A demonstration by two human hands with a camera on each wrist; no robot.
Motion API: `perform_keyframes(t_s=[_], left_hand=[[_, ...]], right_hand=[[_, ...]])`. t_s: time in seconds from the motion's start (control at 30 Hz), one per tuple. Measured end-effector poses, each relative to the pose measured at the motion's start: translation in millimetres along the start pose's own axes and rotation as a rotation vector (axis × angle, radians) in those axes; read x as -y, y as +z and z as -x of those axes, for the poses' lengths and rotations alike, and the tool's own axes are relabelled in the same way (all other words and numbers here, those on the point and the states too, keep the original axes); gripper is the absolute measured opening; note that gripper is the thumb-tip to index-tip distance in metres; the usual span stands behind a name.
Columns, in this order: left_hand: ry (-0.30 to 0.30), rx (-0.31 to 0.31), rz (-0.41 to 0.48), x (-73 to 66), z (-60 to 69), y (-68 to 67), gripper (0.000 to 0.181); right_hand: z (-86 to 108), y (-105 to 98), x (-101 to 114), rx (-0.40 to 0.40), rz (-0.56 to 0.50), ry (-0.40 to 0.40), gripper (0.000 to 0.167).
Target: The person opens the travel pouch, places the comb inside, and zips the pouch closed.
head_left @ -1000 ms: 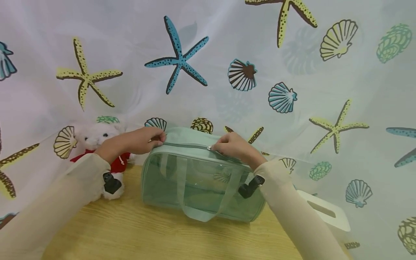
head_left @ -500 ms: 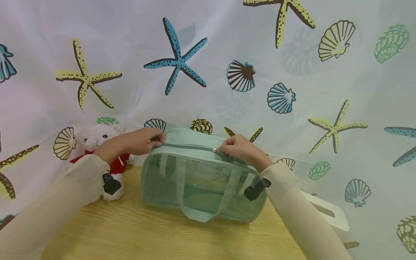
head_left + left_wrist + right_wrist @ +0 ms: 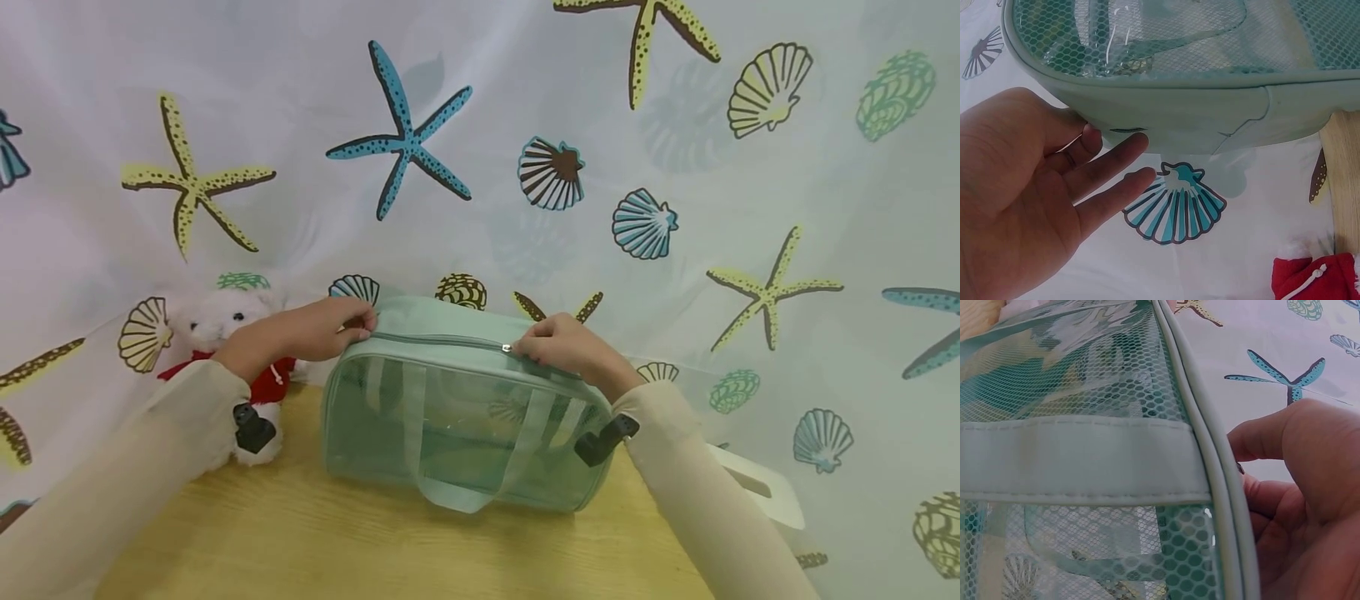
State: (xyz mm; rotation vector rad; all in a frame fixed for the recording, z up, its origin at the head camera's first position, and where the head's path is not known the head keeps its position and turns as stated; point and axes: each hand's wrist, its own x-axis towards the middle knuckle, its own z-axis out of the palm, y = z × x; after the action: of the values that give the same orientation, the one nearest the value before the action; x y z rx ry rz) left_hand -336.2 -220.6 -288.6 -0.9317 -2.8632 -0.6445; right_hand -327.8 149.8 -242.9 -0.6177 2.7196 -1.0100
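Observation:
A mint-green zip bag (image 3: 465, 400) with see-through panels and a strap handle (image 3: 450, 493) stands on the table. My left hand (image 3: 322, 329) pinches the left end of its top; in the left wrist view, thumb and forefinger meet at the bag's edge while other fingers (image 3: 1110, 165) extend past it. Toward the right of the top, my right hand (image 3: 573, 346) pinches the pull of the zip slider (image 3: 507, 348). Only a small dark bit of the pull (image 3: 1239, 467) peeks out between thumb and finger in the right wrist view. The zip's right end lies behind this hand.
A white teddy bear (image 3: 258, 408) in red clothing sits left of the bag, partly behind my left arm. A white slotted object (image 3: 757, 483) is at the right, partly covered by my right sleeve. A curtain (image 3: 487, 50) with starfish and shells hangs behind the wooden table (image 3: 360, 550).
My right hand has moved rightward along the bag's top, and the zip slider has travelled right with it. The left hand keeps its hold at the left end.

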Motion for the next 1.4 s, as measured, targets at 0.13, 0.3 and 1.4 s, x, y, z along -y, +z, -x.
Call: perform_keyframes(t_s=[0.13, 0.3, 1.4], left_hand=[[0.008, 0.015, 0.014, -3.4, -3.6, -0.1, 0.006], [-0.010, 0.014, 0.005, 0.8, -2.5, 1.7, 0.006], [-0.019, 0.024, 0.051, -0.1, -2.6, 0.5, 0.008]], right_hand=[[3.9, -3.4, -2.3, -0.002, -0.007, -0.004, 0.032], [4.8, -7.4, -6.8, -0.002, 0.000, 0.008, 0.032], [26.3, -39.9, -47.2, -0.021, -0.035, 0.082, 0.028]])
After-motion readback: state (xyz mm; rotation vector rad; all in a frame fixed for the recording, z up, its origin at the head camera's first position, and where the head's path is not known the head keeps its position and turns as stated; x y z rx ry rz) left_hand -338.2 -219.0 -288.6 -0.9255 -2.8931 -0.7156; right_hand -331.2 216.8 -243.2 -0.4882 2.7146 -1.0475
